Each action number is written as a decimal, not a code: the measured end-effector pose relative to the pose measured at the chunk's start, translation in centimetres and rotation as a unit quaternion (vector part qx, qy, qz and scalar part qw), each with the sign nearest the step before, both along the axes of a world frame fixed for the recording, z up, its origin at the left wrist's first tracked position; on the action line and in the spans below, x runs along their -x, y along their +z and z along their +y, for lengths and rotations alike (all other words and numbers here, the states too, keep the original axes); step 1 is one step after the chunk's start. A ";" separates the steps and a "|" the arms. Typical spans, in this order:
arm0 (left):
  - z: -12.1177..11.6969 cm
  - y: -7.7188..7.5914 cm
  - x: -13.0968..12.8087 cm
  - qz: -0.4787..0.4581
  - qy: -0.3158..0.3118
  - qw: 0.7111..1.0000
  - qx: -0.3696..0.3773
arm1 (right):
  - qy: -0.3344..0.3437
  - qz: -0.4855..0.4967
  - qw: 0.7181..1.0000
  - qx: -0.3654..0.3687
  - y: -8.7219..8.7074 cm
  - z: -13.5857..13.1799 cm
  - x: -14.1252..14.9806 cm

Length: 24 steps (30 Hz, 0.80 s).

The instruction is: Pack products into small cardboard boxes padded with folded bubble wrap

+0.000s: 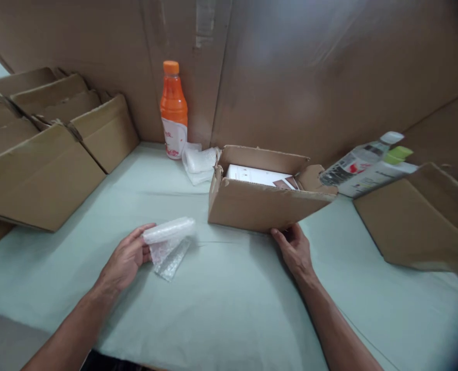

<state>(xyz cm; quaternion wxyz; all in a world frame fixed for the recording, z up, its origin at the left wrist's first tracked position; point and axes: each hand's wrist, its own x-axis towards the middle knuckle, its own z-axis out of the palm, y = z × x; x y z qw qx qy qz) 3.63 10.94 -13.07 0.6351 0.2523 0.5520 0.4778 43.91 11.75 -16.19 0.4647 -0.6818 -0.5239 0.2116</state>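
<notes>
My left hand [126, 260] is closed on a loosely folded piece of clear bubble wrap [170, 230], holding it just above the cloth, left of the middle. One end of the wrap hangs down in a flap. My right hand [295, 251] has its thumb and fingers at the lower front edge of an open cardboard box [265, 207], gripping it there; the fingertips are partly hidden by the box. Inside that box lies a white carton [258, 176] with dark printing at its right end. The box's right flap [316, 180] stands outward.
More folded bubble wrap [200, 162] lies beside an orange bottle [174, 111] at the back. Several open cardboard boxes [47, 170] crowd the left. To the right are a clear plastic bottle [358, 159], a white package with a green top [383, 172] and another cardboard box [410, 221].
</notes>
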 end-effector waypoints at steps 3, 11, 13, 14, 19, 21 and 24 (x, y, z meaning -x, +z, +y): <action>-0.1 0.7 0.6 0.000 0.030 0.999 -0.042 | -0.017 0.011 0.999 0.024 0.8 -0.8 -0.1; -0.3 -0.8 1.3 0.096 -0.021 0.992 -0.078 | 0.051 -0.150 0.982 0.101 3.2 -6.1 0.2; -0.2 -1.0 0.4 0.054 0.000 0.997 -0.051 | 0.135 -0.177 0.973 0.067 3.5 -7.1 2.7; -0.3 -0.9 -0.3 0.024 0.009 0.999 -0.033 | 0.186 -0.195 0.962 0.040 3.5 -7.3 4.3; -1.8 0.3 -3.7 -0.104 0.002 0.993 0.049 | 0.378 -0.285 0.878 -0.073 2.6 -5.9 12.6; -3.2 0.5 -4.1 -0.128 -0.017 0.989 0.066 | 0.405 -0.305 0.859 -0.071 1.9 -4.7 14.4; -5.8 0.5 -2.9 -0.112 -0.087 0.986 0.091 | 0.410 -0.303 0.857 -0.068 0.8 -3.7 14.7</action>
